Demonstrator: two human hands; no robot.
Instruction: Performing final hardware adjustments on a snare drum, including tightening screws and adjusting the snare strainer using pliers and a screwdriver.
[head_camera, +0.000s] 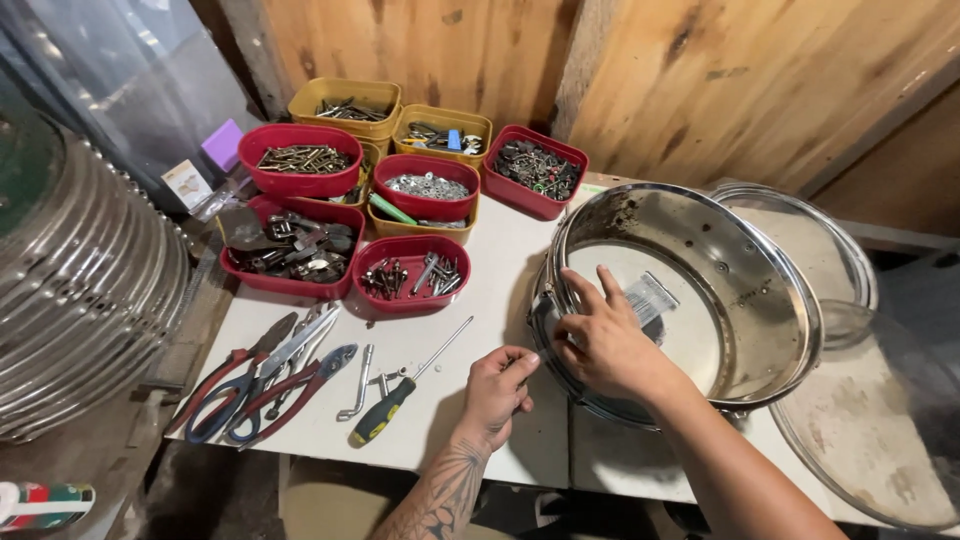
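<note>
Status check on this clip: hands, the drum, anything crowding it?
Left hand pinched shut at the drum shell's near rim, contents hidden. Right hand open, fingers spread over the rim. Screwdriver lies close left; clear drumhead right.

There is one view only, from a camera worn on the person's head. It looks steeply down and forward over the white table (500, 290) from its near edge, close enough that both forearms enter at the bottom. The wooden wall (700, 90) closes the far side; the table's right end is cut off.
</note>
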